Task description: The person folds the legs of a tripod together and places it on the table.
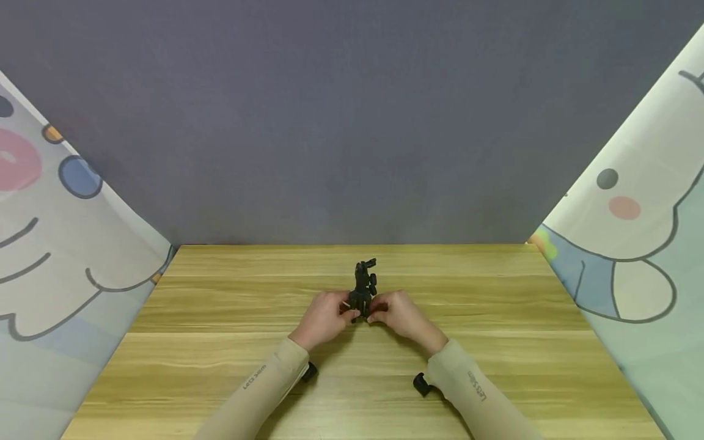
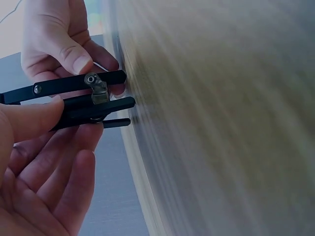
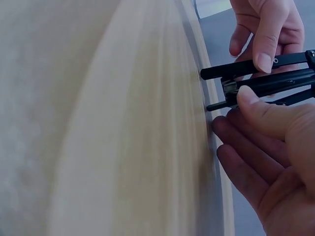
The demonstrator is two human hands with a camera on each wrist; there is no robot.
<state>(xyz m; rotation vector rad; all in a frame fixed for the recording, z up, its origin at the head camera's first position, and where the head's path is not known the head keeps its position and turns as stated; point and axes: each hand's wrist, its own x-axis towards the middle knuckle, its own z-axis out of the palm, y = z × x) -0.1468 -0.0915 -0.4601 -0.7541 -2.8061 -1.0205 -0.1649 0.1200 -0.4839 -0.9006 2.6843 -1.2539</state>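
A small black tripod (image 1: 361,287) stands at mid-table between the two hands, its head pointing away from the body. Thumb and fingers of the left hand (image 1: 326,316) pinch its lower part from the left side. From the other side, the right hand (image 1: 403,315) grips it low down near the feet. In the left wrist view, several slim legs (image 2: 115,104) show, slightly spread, with a metal bracket (image 2: 99,89) between them. The right wrist view has the right thumb (image 3: 251,98) pressed on the tripod's underside end, and the leg tips are close to the tabletop.
The wooden table (image 1: 231,281) runs back to a grey wall panel (image 1: 352,122). Cartoon-printed sheets (image 1: 627,244) flank both sides. A black wrist device (image 1: 421,384) sits at the right cuff, and another (image 1: 310,372) at the left cuff.
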